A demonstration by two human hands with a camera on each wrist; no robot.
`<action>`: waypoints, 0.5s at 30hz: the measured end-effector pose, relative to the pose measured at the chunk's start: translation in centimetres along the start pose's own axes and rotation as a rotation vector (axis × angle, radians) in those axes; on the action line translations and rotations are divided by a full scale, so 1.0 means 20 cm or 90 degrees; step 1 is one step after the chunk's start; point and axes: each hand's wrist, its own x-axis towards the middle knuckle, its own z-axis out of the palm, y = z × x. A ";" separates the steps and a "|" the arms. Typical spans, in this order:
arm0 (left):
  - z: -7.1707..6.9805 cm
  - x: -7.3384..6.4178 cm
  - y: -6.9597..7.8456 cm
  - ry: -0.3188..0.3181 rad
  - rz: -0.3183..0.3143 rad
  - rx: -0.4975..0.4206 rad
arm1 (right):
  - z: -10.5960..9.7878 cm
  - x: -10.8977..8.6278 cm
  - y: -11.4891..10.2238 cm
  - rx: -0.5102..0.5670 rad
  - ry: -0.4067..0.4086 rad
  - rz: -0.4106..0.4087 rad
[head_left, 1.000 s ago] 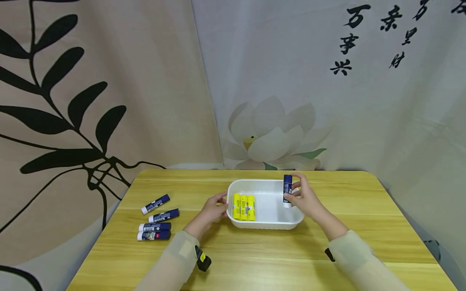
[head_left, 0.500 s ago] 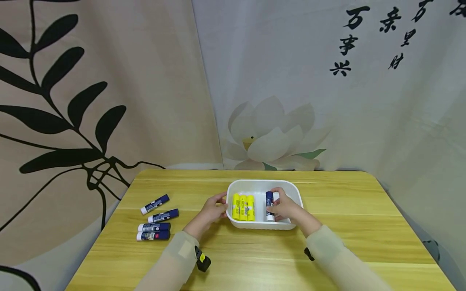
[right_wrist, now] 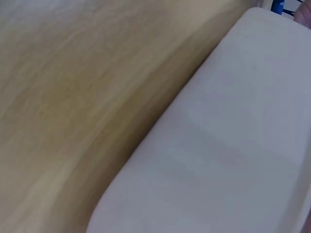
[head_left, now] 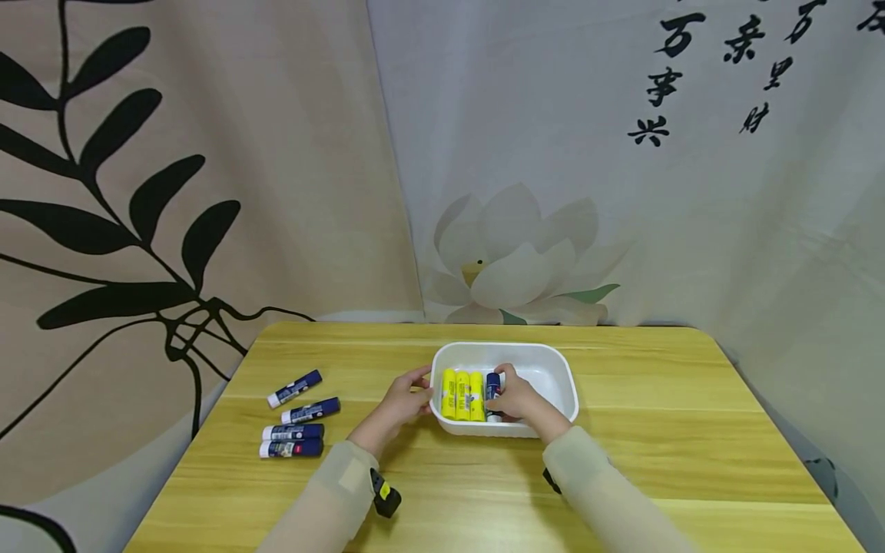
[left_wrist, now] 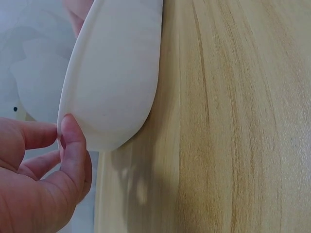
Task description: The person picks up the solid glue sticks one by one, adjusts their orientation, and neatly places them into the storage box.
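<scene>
A white plastic tray [head_left: 553, 428] stands on the wooden table. Its left end is pinched at the rim by my left hand [head_left: 406, 396]; in the left wrist view the thumb and a finger [left_wrist: 73, 141] meet on the tray's wall [left_wrist: 116, 63]. Inside, three yellow glue sticks [head_left: 462, 395] lie side by side at the left. My right hand [head_left: 520, 399] reaches into the tray and grips a dark blue glue stick [head_left: 493, 384] with a white end, just right of the yellow ones. The right wrist view shows mostly the tray's outer wall [right_wrist: 218, 121], with only a bit of the hand.
Several blue glue sticks [head_left: 292, 432] lie on the left of the wooden table [head_left: 691, 430], the two nearest side by side. Behind the table hangs a printed cloth [head_left: 311, 153] with leaves, a flower and characters.
My right hand has carried the blue glue stick from above the tray's right end down and left, to beside the yellow glue sticks. The left hand has stayed on the rim.
</scene>
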 end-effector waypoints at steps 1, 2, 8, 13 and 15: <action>0.00 0.00 0.00 0.000 0.000 0.000 | 0.00 0.00 0.00 -0.009 0.003 -0.003; 0.00 0.00 0.00 0.000 0.000 0.000 | 0.01 0.01 0.00 -0.017 0.007 -0.004; 0.00 0.00 -0.01 0.003 0.005 0.002 | 0.02 0.03 -0.02 -0.050 0.025 -0.004; 0.00 0.00 0.00 0.000 0.002 -0.004 | 0.03 0.04 -0.02 -0.091 0.027 -0.008; 0.00 0.00 0.00 -0.001 0.003 -0.004 | 0.02 0.03 -0.02 -0.101 0.028 -0.023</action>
